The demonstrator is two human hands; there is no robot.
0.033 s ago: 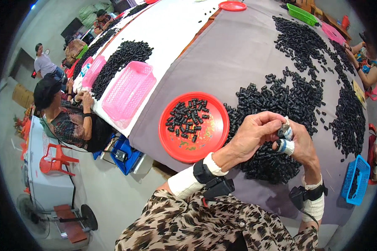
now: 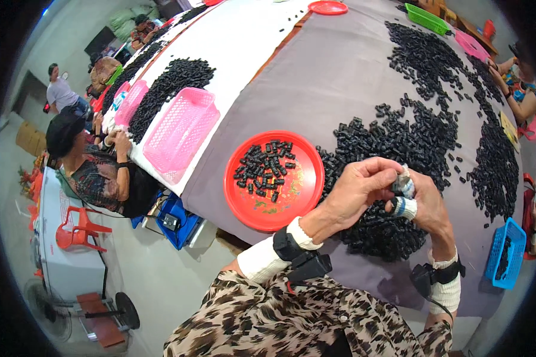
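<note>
My left hand (image 2: 358,189) and my right hand (image 2: 426,202) meet over the near part of a big heap of small black cylindrical plastic pieces (image 2: 393,134). The left thumb and fingers are pinched together against the fingertips of the right. White-and-blue cloth covers (image 2: 405,207) wrap the right thumb and a right finger. Whatever lies between the fingertips is hidden. To the left of my left hand is a round red plate (image 2: 307,205) with a printed floral pattern, and a small pile of the same black pieces (image 2: 265,169) rests on it.
A blue basket (image 2: 506,262) with some black pieces stands at the right table edge. Pink baskets (image 2: 181,134) and another heap (image 2: 175,80) lie on the white-covered table to the left. A person (image 2: 92,160) sits there; another (image 2: 521,98) sits at far right. A green basket (image 2: 427,19) is farther off.
</note>
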